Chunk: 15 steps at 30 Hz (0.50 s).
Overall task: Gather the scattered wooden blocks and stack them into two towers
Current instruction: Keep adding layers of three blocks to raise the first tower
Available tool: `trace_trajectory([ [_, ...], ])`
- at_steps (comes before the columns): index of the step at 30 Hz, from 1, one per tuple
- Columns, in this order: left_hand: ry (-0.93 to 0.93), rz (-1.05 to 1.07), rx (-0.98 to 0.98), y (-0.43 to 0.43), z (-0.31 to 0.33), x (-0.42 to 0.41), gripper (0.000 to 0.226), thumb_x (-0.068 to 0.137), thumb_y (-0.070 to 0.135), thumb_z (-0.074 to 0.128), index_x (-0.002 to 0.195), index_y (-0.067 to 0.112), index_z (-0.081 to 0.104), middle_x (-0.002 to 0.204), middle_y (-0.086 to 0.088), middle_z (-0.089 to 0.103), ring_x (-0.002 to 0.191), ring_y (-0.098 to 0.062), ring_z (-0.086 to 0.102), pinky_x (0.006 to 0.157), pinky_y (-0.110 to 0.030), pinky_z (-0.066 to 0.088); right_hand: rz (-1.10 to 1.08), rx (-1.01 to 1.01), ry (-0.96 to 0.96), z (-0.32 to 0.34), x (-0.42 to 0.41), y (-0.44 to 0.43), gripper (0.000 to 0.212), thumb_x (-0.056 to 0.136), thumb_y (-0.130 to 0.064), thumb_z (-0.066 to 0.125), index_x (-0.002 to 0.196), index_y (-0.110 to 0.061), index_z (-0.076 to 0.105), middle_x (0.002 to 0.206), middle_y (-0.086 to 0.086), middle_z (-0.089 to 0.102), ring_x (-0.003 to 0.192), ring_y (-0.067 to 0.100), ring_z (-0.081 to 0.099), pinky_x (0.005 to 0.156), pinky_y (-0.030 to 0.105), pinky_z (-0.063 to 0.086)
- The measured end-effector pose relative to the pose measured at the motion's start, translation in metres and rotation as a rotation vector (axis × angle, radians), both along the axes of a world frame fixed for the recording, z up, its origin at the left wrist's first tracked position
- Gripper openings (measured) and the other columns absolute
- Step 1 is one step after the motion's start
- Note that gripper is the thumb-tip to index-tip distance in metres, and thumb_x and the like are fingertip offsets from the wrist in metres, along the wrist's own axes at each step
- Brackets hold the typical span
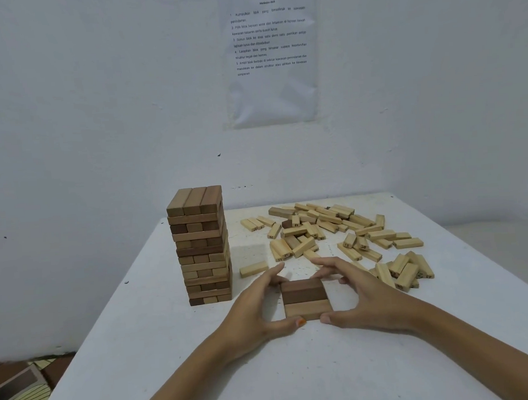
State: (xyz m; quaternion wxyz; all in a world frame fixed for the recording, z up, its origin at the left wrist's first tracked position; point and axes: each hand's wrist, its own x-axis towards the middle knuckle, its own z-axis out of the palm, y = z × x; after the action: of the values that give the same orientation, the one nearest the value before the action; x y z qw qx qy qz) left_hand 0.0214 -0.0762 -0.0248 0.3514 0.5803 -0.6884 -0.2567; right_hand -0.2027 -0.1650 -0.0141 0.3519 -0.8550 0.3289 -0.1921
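Observation:
A tall tower (202, 246) of mixed light and dark wooden blocks stands on the left part of the white table (296, 369). In front of it and to the right lies a flat layer of three blocks (305, 300), two dark and one light. My left hand (253, 304) holds this layer from the left, thumb at the near edge and fingers at the far corner. From the right, my right hand (362, 298) holds it the same way. Several light blocks (319, 227) lie scattered behind and to the right.
One loose light block (253, 268) lies between the tower and the layer. A printed sheet (269, 46) hangs on the white wall behind. The table's left edge drops to a floor with a patterned mat (19, 393).

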Motion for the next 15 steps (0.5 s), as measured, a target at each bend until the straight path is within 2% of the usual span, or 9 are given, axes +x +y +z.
trace_trajectory([
  [4, 0.035, 0.012, -0.022, 0.001, 0.000, 0.001, 0.085, 0.069, 0.038, 0.083, 0.140, 0.031, 0.037, 0.121, 0.018, 0.056, 0.117, 0.003, 0.048, 0.099, -0.015, 0.039, -0.010, -0.017, -0.011, 0.000, 0.000, -0.001, 0.076, 0.069, -0.044, 0.083, 0.133, -0.049, 0.041, 0.123, -0.026, 0.056, 0.123, -0.006, 0.045, 0.107, 0.024, 0.035],
  [8, 0.091, 0.026, -0.025, 0.005, 0.001, 0.001, 0.085, 0.063, 0.035, 0.087, 0.136, 0.030, 0.044, 0.117, 0.015, 0.059, 0.115, 0.000, 0.052, 0.097, -0.013, 0.040, -0.003, -0.005, -0.025, 0.003, -0.002, 0.001, 0.070, 0.066, -0.036, 0.087, 0.126, -0.044, 0.051, 0.121, -0.024, 0.059, 0.120, -0.006, 0.049, 0.106, 0.020, 0.037],
  [15, 0.180, 0.078, -0.095, 0.017, 0.011, -0.004, 0.075, 0.059, 0.024, 0.091, 0.125, 0.027, 0.056, 0.111, 0.009, 0.066, 0.108, -0.003, 0.059, 0.096, -0.020, 0.045, 0.039, -0.031, -0.098, 0.019, -0.006, 0.010, 0.057, 0.066, -0.031, 0.086, 0.117, -0.038, 0.062, 0.118, -0.020, 0.062, 0.114, 0.005, 0.055, 0.097, 0.026, 0.045],
])
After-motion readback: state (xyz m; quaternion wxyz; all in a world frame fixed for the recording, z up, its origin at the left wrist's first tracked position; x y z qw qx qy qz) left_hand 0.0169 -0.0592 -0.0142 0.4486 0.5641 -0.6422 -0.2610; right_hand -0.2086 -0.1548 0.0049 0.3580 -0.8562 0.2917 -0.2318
